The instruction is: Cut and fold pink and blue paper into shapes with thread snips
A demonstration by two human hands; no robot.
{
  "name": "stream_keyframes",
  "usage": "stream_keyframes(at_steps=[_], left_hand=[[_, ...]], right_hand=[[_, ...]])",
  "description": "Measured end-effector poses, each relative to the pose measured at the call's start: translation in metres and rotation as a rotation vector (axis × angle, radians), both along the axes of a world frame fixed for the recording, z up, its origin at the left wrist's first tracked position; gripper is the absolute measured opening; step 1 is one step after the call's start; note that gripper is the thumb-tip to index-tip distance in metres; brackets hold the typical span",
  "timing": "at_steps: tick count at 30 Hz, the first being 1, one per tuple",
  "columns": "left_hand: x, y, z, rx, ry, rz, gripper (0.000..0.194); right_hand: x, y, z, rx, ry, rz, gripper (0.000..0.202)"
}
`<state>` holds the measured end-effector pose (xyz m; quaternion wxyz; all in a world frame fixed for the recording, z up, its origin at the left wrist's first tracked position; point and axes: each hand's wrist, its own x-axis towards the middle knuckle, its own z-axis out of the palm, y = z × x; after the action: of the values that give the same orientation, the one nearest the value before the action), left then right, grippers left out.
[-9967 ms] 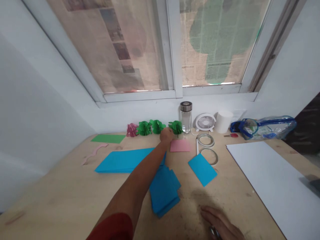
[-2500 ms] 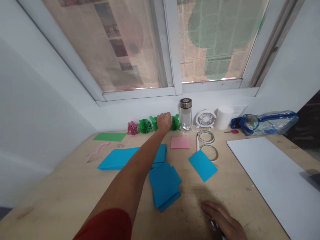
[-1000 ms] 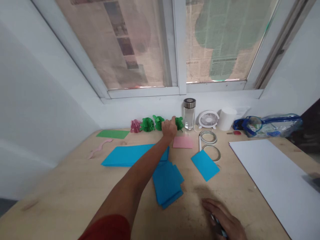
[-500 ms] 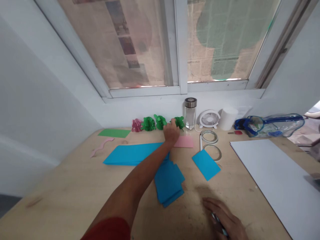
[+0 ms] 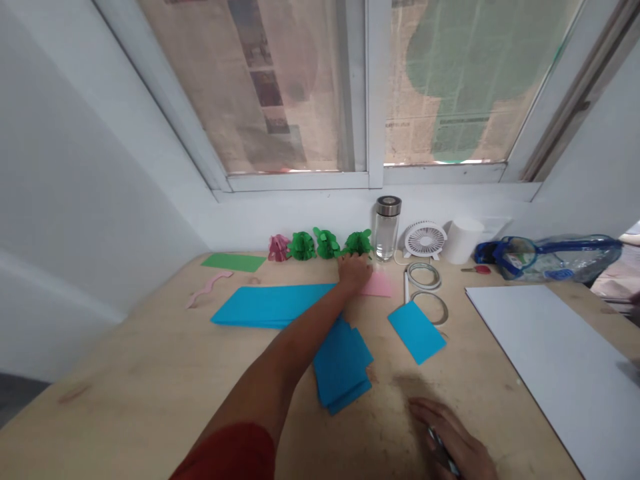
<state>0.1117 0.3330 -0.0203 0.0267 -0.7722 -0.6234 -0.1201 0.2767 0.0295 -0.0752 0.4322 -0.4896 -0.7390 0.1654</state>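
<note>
My left hand (image 5: 355,272) reaches across the table to the base of the rightmost green paper turtle (image 5: 358,242). Its fingers are bent together at the turtle's lower edge; the fingertips are partly hidden. Two more green paper turtles (image 5: 302,246) (image 5: 327,244) and a pink folded-paper figure (image 5: 279,247) stand to the left. Beneath my left hand lies pink paper (image 5: 379,284). My right hand (image 5: 457,440) rests low on the table, closed around a slim dark, silvery pen-like tool (image 5: 440,448), whose exact kind I cannot make out.
Blue paper strips (image 5: 270,305), blue cut pieces (image 5: 343,367) and a blue rectangle (image 5: 417,332) lie on the table. Behind stand a glass bottle (image 5: 387,230) and small fan (image 5: 425,240). Coiled cable (image 5: 424,275), white sheets (image 5: 550,347) and a clear pouch (image 5: 570,257) occupy the right.
My left hand has moved slightly right and nearer me, from beside the rightmost turtle to its front. That turtle shows more fully. My right hand stays in place; the view has shifted slightly.
</note>
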Motion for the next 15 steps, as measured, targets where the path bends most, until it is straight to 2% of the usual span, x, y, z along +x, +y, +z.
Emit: stream_keyframes(at_steps=[15], left_hand=[[-0.0096, -0.0001, -0.003, 0.005, -0.005, -0.05, 0.036]], right_hand=[[-0.0015, 0.0016, 0.0052, 0.034, -0.03, -0.021, 0.029]])
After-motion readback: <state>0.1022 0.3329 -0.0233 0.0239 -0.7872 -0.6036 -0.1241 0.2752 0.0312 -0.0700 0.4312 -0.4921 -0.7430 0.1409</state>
